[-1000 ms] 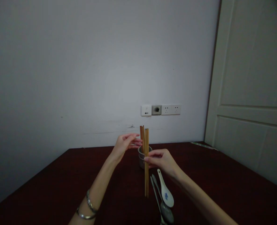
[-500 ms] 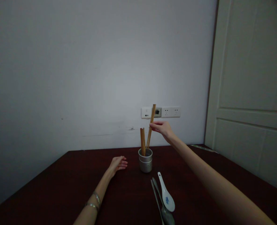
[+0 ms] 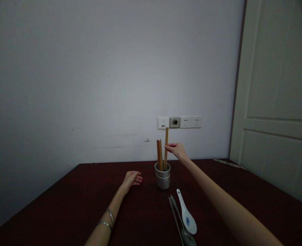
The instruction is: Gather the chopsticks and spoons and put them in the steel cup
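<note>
My right hand (image 3: 176, 150) pinches wooden chopsticks (image 3: 166, 136) between thumb and fingertips. They stand nearly upright, lower ends inside a grey metal cup (image 3: 162, 182). More wooden chopsticks (image 3: 159, 153) lean together in the cup, just left of the held ones. My left hand (image 3: 132, 178) rests on the table left of the cup, not touching it. Its fingers are loosely bent and a little apart, with nothing in them. In front of the cup lie a white soup spoon (image 3: 188, 220) with a blue mark, a metal spoon (image 3: 188, 237) and a thin metal stick (image 3: 175, 218).
The dark red table (image 3: 63, 205) reaches back to a pale wall (image 3: 115, 85). Sockets (image 3: 191, 122) are set in the wall behind the cup. A white panelled door (image 3: 278, 136) stands at the right. A flat strip (image 3: 229, 164) lies near the table's back right corner.
My right hand has moved down, and the chopsticks in it have sunk deeper into the cup and become more upright. The whole view has shifted slightly; my left hand stays on the table.
</note>
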A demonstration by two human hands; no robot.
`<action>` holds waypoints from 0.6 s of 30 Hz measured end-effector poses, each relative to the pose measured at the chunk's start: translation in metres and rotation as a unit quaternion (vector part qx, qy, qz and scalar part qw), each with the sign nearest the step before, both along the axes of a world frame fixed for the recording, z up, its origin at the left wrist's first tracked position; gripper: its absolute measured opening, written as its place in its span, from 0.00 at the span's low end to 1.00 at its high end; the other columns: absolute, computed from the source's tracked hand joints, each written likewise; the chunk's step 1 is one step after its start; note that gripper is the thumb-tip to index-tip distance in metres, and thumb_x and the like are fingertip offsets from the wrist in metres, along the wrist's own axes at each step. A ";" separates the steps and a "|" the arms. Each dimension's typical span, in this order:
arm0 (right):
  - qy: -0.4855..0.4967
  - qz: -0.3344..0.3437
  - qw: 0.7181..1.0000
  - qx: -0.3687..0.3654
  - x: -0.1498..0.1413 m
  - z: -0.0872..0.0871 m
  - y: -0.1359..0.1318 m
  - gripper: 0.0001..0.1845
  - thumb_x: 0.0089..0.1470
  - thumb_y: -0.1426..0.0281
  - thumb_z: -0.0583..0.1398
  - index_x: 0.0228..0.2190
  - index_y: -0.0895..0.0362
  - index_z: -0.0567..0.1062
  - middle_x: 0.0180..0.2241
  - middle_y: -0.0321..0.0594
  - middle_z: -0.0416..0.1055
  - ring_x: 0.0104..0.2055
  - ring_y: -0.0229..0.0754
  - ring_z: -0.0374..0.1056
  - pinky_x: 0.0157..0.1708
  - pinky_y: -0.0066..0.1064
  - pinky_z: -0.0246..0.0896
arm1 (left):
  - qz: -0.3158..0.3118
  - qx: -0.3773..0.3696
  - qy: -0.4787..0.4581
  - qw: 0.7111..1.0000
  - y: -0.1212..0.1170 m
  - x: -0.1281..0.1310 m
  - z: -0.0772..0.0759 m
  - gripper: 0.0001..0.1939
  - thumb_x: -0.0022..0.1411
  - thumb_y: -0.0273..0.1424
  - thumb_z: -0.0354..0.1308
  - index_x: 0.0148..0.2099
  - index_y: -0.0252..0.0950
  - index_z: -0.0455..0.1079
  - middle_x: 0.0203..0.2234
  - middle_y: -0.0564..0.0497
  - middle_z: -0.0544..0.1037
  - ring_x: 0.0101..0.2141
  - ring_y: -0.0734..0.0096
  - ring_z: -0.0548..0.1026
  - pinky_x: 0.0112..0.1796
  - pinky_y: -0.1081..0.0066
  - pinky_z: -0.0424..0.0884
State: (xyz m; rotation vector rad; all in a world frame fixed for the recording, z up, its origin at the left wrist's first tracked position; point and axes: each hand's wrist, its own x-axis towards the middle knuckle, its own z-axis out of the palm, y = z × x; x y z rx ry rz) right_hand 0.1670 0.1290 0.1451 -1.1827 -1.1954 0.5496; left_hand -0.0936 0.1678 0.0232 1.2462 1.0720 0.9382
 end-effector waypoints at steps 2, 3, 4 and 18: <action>-0.006 0.001 1.000 -0.007 0.001 -0.009 0.002 0.14 0.32 0.65 0.65 0.21 0.63 0.76 0.20 0.42 0.73 0.23 0.38 0.66 0.25 0.28 0.60 | 0.005 -0.001 -0.002 1.000 0.000 0.000 0.000 0.09 0.54 0.32 0.52 0.32 0.30 0.66 0.20 0.48 0.74 0.20 0.73 0.73 0.21 0.76 0.67; -0.009 0.002 1.000 -0.012 0.001 -0.014 0.003 0.13 0.32 0.65 0.65 0.21 0.63 0.76 0.20 0.42 0.73 0.23 0.38 0.66 0.25 0.28 0.60 | 0.007 -0.001 -0.003 1.000 0.000 0.000 0.000 0.09 0.54 0.33 0.52 0.32 0.30 0.66 0.20 0.48 0.74 0.20 0.73 0.73 0.22 0.76 0.67; -0.011 0.002 1.000 -0.017 0.001 -0.018 0.003 0.13 0.32 0.65 0.65 0.21 0.63 0.76 0.21 0.42 0.73 0.24 0.38 0.67 0.25 0.28 0.60 | 0.008 0.000 -0.003 1.000 0.000 0.000 0.000 0.10 0.53 0.33 0.53 0.31 0.30 0.67 0.20 0.48 0.74 0.20 0.73 0.73 0.22 0.75 0.67; 0.040 0.035 0.998 -0.046 -0.008 -0.057 0.005 0.11 0.32 0.67 0.65 0.20 0.64 0.76 0.18 0.40 0.72 0.20 0.36 0.65 0.22 0.27 0.59 | 0.010 0.010 -0.014 1.000 -0.001 -0.002 -0.001 0.08 0.52 0.32 0.53 0.31 0.30 0.67 0.20 0.48 0.74 0.20 0.73 0.72 0.21 0.76 0.67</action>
